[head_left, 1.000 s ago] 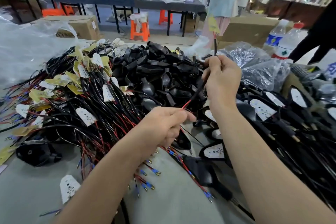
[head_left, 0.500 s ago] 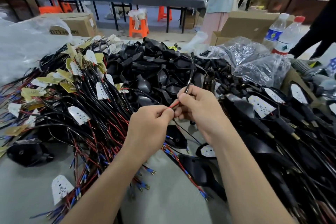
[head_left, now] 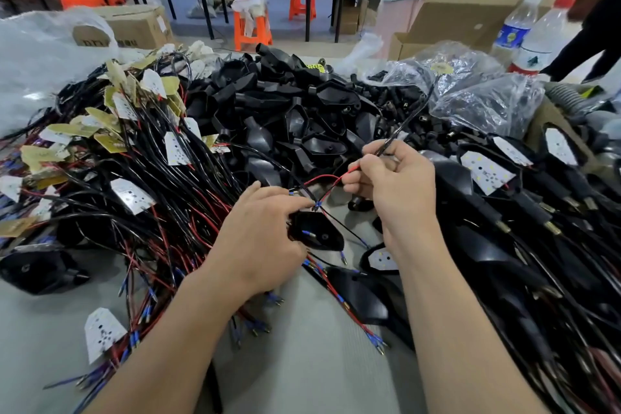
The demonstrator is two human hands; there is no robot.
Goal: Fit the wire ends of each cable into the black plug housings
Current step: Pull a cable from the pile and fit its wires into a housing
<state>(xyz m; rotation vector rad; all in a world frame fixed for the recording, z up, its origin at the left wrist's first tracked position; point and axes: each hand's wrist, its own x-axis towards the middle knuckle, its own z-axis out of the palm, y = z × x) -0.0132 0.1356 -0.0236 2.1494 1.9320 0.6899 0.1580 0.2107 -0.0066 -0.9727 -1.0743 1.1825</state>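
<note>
Steadying an open black plug housing [head_left: 317,235] against the grey table [head_left: 302,363], the left hand [head_left: 265,239] is curled around its near edge, with thumb and forefinger pinched at the blue-sleeved wire ends [head_left: 317,205] just above the housing's rim. That pinch looks meant to line the terminals up with the cavity; one blue-tipped terminal already lies inside it. Above and to the right of the housing, the right hand [head_left: 391,183] is closed on the cable [head_left: 401,126], gripping where the black sheath gives way to the red wire [head_left: 331,178], probably to hold slack and feed the ends downward. The cable's far end trails up and away behind the housing toward the clear plastic bags [head_left: 484,94]. To the left of the housing sprawls the heap of unfitted cables [head_left: 141,178] with tagged boards; behind it rises the pile of empty housings [head_left: 295,111]; to its right lie what look like finished assemblies [head_left: 524,212]. Keeping supply and output on opposite sides seems deliberate.
</note>
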